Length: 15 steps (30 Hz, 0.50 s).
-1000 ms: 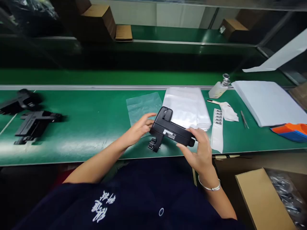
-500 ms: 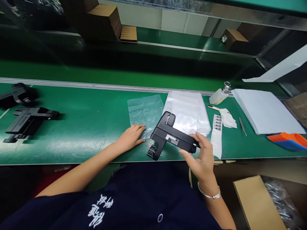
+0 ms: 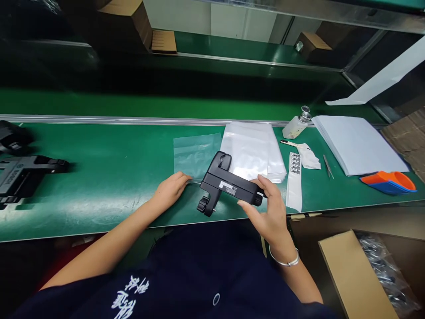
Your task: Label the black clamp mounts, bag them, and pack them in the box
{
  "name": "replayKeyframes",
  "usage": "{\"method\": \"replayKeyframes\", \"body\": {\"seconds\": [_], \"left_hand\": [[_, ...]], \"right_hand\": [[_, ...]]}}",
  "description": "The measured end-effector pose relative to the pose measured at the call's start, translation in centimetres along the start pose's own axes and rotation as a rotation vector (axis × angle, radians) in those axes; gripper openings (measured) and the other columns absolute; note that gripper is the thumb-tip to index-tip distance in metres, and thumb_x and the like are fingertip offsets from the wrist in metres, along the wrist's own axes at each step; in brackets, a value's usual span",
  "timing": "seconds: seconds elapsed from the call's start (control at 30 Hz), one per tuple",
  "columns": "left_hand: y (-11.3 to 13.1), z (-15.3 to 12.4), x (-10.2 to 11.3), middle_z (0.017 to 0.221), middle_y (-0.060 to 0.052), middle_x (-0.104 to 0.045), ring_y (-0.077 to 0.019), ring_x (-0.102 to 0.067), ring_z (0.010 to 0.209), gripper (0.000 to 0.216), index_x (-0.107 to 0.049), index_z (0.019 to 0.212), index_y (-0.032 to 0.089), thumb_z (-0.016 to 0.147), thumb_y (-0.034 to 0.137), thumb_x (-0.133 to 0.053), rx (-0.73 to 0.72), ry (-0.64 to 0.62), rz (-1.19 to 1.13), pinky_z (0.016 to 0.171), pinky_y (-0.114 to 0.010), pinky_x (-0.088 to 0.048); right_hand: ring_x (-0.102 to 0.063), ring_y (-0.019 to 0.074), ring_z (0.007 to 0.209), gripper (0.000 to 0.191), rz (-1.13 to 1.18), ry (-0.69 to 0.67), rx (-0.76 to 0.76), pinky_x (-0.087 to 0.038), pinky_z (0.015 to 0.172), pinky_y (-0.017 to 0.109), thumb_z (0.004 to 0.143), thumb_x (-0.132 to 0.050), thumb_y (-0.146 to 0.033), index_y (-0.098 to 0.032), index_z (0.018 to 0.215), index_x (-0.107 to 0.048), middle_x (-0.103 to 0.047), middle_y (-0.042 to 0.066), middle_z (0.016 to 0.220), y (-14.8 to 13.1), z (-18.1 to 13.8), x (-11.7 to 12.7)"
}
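Note:
My right hand (image 3: 267, 212) grips one end of a black plastic bracket-like device (image 3: 229, 182), thumb on the near side and fingers on the far side. A small white label faces up on it, and a clamp-like arm sticks out at its left end. With closed fingertips, my left hand (image 3: 171, 190) pinches the near edge of a clear plastic bag (image 3: 195, 153) lying on the green bench. The device hovers just right of that bag's near edge. Behind it lies a stack of clear plastic bags (image 3: 254, 148).
Two similar devices (image 3: 26, 175) lie at the far left. On the right are a label strip (image 3: 294, 181), a pump bottle (image 3: 297, 124), a brush with cloth (image 3: 307, 155), tweezers (image 3: 328, 166), white sheets (image 3: 358, 141) and an orange-and-blue tray (image 3: 388, 182). A cardboard box (image 3: 355, 274) stands below the bench edge.
My left hand has gone from lying spread on the bag to pinching its near edge, which lifts slightly. The device stays in my right hand. The view has shifted a little.

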<state>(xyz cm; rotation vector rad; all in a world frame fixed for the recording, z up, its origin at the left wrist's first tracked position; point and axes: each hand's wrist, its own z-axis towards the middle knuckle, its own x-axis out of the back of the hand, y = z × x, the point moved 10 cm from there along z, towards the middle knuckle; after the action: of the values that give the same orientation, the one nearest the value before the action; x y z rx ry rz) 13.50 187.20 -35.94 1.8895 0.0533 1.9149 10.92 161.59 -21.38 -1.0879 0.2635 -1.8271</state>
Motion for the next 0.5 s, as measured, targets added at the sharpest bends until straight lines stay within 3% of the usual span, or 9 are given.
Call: {"method": "replayKeyframes", "body": {"seconds": [0.1,0.2,0.33,0.4,0.5], "left_hand": [[-0.1,0.4,-0.2,0.096,-0.007,-0.065,-0.021,-0.064,0.092,0.028,-0.062,0.109,0.021,0.098,0.025,-0.037,0.035,-0.009,0.071,0.071,-0.027,-0.05],[0.0,0.7,-1.1,0.094,-0.008,-0.066,-0.0203,-0.063,0.089,0.028,-0.061,0.108,0.019,0.094,0.015,-0.037,0.073,-0.061,0.105,0.071,-0.028,-0.05],[-0.1,1.2,-1.3,0.101,-0.011,-0.065,-0.0243,-0.062,0.097,0.026,-0.058,0.109,0.015,0.091,0.013,-0.04,0.271,-0.086,0.159,0.079,-0.033,-0.05],[0.8,1.6,-1.3,0.101,-0.013,-0.065,-0.0273,-0.062,0.098,0.023,-0.057,0.11,0.013,0.09,0.02,-0.048,0.311,-0.106,0.201,0.079,-0.036,-0.049],[3.1,2.4,-1.5,0.101,-0.014,-0.065,-0.0292,-0.062,0.097,0.025,-0.058,0.112,0.013,0.09,0.024,-0.052,0.235,-0.134,0.26,0.079,-0.037,-0.049]], "right_hand": [[-0.063,0.027,0.103,0.073,0.035,0.045,0.036,-0.055,0.09,0.05,0.083,-0.074,-0.021,-0.029,0.145,-0.036,-0.062,0.009,0.115,0.1,-0.2,0.5],[-0.063,0.0273,0.102,0.078,0.082,0.078,0.074,-0.055,0.09,0.052,0.079,-0.077,-0.016,-0.03,0.144,-0.037,-0.062,0.01,0.115,0.1,-0.4,1.0],[-0.064,0.0282,0.102,0.082,0.11,0.087,0.089,-0.055,0.089,0.054,0.075,-0.079,-0.012,-0.029,0.144,-0.038,-0.062,0.01,0.115,0.3,-0.4,1.2],[-0.064,0.028,0.102,0.081,0.11,0.097,0.099,-0.055,0.089,0.054,0.075,-0.079,-0.011,-0.029,0.144,-0.038,-0.062,0.01,0.114,0.3,-0.3,1.1],[-0.064,0.0273,0.1,0.08,0.1,0.11,0.119,-0.055,0.088,0.054,0.076,-0.078,-0.013,-0.029,0.143,-0.038,-0.062,0.01,0.114,0.0,-0.2,1.0]]}}
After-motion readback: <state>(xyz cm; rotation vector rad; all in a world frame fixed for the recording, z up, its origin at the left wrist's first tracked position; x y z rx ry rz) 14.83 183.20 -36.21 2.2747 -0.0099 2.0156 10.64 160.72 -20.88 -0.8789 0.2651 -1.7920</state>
